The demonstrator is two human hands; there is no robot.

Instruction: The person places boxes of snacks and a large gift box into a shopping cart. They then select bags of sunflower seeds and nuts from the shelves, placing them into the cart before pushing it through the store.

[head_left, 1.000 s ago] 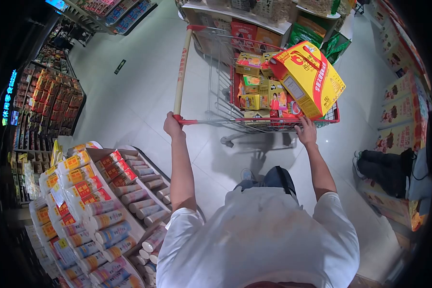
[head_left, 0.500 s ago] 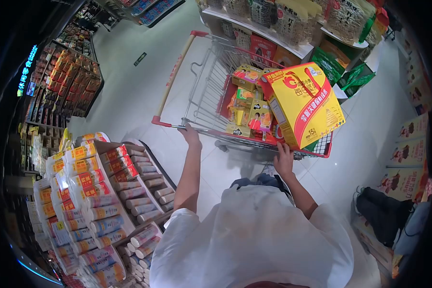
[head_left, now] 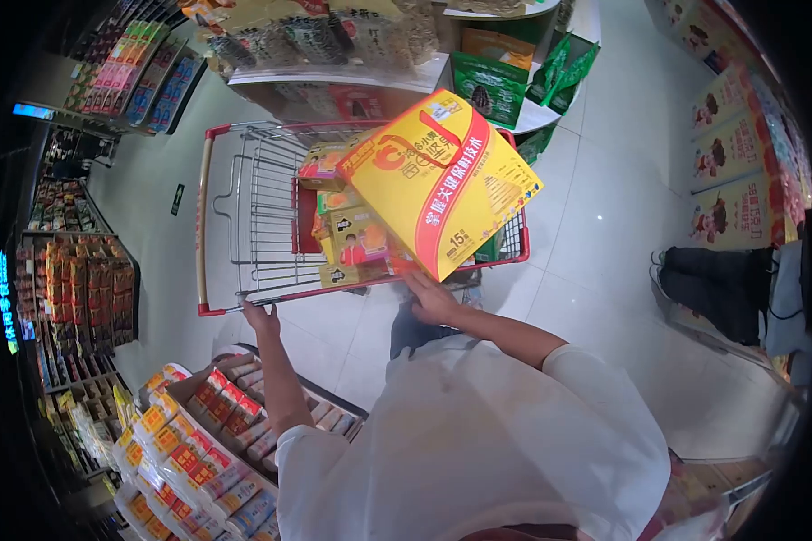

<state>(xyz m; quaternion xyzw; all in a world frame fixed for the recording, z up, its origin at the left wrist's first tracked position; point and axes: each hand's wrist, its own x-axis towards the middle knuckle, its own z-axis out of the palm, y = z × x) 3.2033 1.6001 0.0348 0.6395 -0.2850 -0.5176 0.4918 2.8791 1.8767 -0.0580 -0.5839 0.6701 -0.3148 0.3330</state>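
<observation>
A shopping cart (head_left: 284, 293) with red corners stands sideways before me, its handle end to the left. My left hand (head_left: 262, 319) is closed on the cart's near side rail, close to the handle. Farther right, my right hand (head_left: 431, 299) grips the same rail, just below a big yellow gift box (head_left: 442, 180) with a red band; its fingertips are partly hidden. The box lies tilted on top of the load and juts over the rail. Under and beside it are smaller yellow snack boxes (head_left: 359, 236) in the cart.
A display stand (head_left: 424, 74) with bagged goods and green packets (head_left: 489, 88) borders the cart's far side. Stacked canisters (head_left: 244, 482) rise at lower left. Dark clothing (head_left: 717, 293) lies on printed cartons (head_left: 731, 221) at right. Pale tiled floor (head_left: 595, 216) runs between.
My view has turned, so the shelves have shifted. Cart and yellow gift box now appear farther left. Both hands remain at the cart's near rail, the right one nearer the box.
</observation>
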